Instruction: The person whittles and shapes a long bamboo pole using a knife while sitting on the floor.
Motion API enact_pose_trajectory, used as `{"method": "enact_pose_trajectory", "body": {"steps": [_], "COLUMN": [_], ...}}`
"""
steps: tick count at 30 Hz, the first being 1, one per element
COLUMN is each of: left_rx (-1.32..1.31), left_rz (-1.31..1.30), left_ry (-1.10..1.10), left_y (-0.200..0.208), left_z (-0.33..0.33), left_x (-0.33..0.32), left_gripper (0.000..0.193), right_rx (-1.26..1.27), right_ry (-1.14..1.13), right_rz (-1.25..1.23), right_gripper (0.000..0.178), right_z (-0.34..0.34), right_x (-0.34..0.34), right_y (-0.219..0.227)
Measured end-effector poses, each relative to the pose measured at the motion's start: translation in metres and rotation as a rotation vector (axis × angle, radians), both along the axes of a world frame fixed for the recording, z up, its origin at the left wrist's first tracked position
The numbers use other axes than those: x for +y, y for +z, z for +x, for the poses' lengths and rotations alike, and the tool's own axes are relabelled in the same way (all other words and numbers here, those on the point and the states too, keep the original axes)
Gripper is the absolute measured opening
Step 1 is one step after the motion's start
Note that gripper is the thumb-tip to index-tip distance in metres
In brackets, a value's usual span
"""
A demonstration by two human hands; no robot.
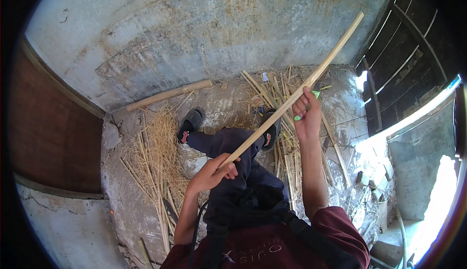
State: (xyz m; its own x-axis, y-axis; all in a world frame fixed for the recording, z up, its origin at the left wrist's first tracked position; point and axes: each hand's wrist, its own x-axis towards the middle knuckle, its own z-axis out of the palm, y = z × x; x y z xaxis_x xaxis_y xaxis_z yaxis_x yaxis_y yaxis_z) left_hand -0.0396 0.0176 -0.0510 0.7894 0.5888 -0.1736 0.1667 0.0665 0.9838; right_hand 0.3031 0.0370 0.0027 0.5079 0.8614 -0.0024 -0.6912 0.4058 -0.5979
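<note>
A long, pale bamboo strip slants across my lap, from low left to far right. Near its lower end, my left hand is closed round it, and the tip there is hidden by the fingers. Farther up, my right hand is closed against the strip from the right side. Bright green bits show at that hand's thumb and fingers; whether they are wrapping or part of a small tool, I cannot tell. Beyond the right hand the strip rises freely toward the wall.
Dry shavings and split strips heap on the floor to the left, with more strips by my right leg. A round pole lies along the stained wall. A brown door panel stands left; dark slatted boards stand right.
</note>
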Motion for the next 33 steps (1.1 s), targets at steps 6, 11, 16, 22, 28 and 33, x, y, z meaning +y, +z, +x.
{"method": "enact_pose_trajectory", "body": {"steps": [6,11,16,22,28,33], "left_rx": [0.145,-0.008,-0.035,0.058,0.059,0.03], "left_rz": [0.18,0.092,0.135,0.255,0.414,0.367], "left_ry": [0.124,0.262,0.229,0.335,0.348,0.334], "left_y": [-0.002,-0.014,-0.03,-0.038,-0.031,-0.046], "left_z": [-0.005,0.011,0.046,0.064,0.065,0.057], "left_x": [-0.002,-0.001,0.009,0.012,0.006,0.008], "left_gripper": [0.034,0.031,0.035,0.037,0.034,0.03], "right_rx": [-0.112,-0.278,-0.764,-1.443,-1.556,-1.632], "right_ry": [-0.06,-0.113,-0.266,-0.094,0.08,-0.027], "right_rz": [0.072,-0.039,-0.176,-0.167,-0.132,0.087], "right_gripper": [0.006,0.022,0.038,0.028,0.021,0.019], "right_z": [0.022,0.005,-0.016,-0.033,-0.058,-0.07], "right_x": [0.009,-0.007,-0.045,-0.081,-0.078,-0.065], "right_y": [0.023,0.026,-0.042,-0.08,-0.084,-0.1]}}
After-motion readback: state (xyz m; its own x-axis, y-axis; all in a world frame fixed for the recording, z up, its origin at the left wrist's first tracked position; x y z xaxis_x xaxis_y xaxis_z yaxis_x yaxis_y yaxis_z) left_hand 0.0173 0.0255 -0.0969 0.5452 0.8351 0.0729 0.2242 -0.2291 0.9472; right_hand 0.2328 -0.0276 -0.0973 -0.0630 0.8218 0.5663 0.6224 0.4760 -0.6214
